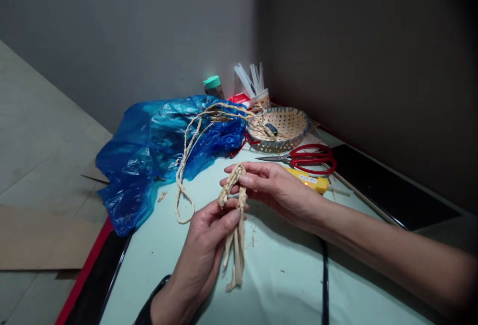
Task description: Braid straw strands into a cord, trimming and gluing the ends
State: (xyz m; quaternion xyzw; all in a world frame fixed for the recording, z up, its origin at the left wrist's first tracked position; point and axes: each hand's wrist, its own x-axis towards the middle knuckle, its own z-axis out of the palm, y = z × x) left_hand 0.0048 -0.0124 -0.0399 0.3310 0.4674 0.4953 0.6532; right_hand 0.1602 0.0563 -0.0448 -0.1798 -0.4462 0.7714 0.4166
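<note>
A short braid of pale dried plant fibre [232, 179] is bent over at its top, with several loose flat strands hanging from its lower end. My left hand [209, 233] pinches it between thumb and fingers just above the loose strands. At the bend, my right hand [274, 185] grips the braid, thumb in front and fingers behind. Part of the braid is hidden by the fingers. Beyond my hands lie red-handled scissors [311, 158], their blades pointing left. A yellow-handled tool [308, 180] rests partly behind my right hand.
A crumpled blue plastic bag [164, 141] covers the back left of the table [284, 270]. Twisted cord [182, 175] trails from it. Behind stand a woven basket [286, 126], a cup of white sticks [261, 98] and a green-lidded jar [212, 85]. A black panel [384, 185] lies at right.
</note>
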